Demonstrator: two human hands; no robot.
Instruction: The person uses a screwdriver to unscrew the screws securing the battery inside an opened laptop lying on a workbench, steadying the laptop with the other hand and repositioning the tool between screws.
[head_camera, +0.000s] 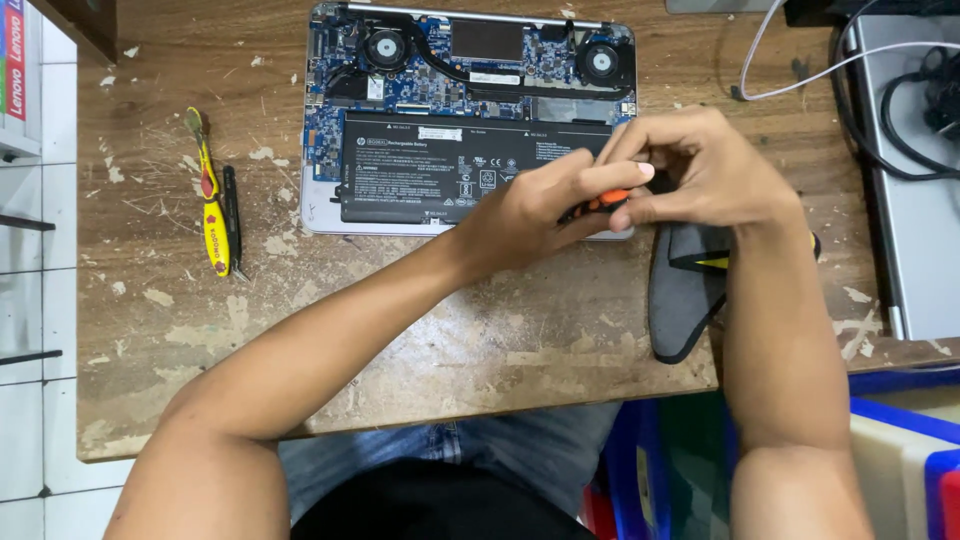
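Note:
An opened laptop (380, 120) lies bottom-up on the worn wooden table (480, 330), showing two fans, a blue circuit board and a long black battery. My left hand (540, 205) grips a small screwdriver with an orange and black handle (608, 199) over the laptop's front right corner. My right hand (700, 170) meets it there, its fingertips pinched on the same tool's end. The tool's tip is hidden by my fingers.
A yellow tool (212, 200) and a thin black tool (231, 215) lie at the left. A dark grey pouch (680, 300) sits under my right forearm. A silver laptop (920, 200) with black and white cables (880, 110) fills the right edge. Blue boxes (900, 450) stand below.

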